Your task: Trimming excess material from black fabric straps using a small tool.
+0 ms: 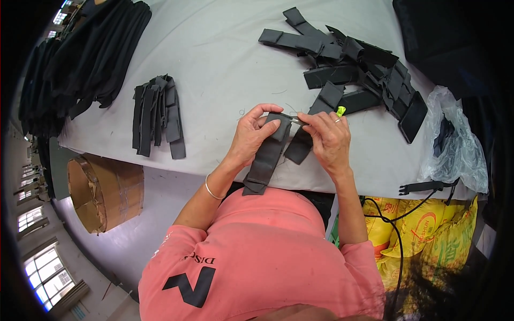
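Dark cloth strip (265, 160) runs lengthwise from the left hand (254, 134), which pinches its far end, down and slightly left toward the person's body (273, 241); just right of that end, I see the right hand (329, 136) narrowed, on what I cannot tell.

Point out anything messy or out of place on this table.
The dark fabric strips at upper right lie in a jumbled heap, crossing at odd angles, unlike the neater stack at left. Stray threads dot the pale tablecloth, making it look untidy.
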Demonstrator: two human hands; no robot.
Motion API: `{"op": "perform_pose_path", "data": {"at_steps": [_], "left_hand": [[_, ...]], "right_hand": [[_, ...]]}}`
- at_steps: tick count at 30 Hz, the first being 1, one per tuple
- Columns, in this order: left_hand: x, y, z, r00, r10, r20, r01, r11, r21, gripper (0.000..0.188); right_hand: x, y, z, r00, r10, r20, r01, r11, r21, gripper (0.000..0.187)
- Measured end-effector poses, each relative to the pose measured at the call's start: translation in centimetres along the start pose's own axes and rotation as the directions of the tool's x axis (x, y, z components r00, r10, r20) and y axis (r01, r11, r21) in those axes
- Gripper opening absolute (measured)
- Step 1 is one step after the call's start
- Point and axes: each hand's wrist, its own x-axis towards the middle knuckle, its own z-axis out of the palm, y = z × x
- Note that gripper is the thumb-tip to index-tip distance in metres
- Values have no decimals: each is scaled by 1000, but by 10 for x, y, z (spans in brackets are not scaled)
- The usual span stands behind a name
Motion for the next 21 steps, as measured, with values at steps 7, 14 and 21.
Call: {"op": "perform_pose_path", "data": {"at_steps": [7, 14, 21], "left_hand": [[0, -3, -7, 1000, 0, 16, 1, 1000, -9, 28], [-5, 11, -2, 992, -82, 97, 96, 983, -159, 42], [-2, 0, -13, 993, -64, 101, 80, 983, -163, 48]], "right_hand": [[2, -3, -2, 997, -74, -1, 73, 988, -138, 24], [-2, 1, 3, 992, 125, -16, -120, 977, 174, 21], [5, -24, 8, 989, 67, 134, -90, 982, 167, 23]]}}
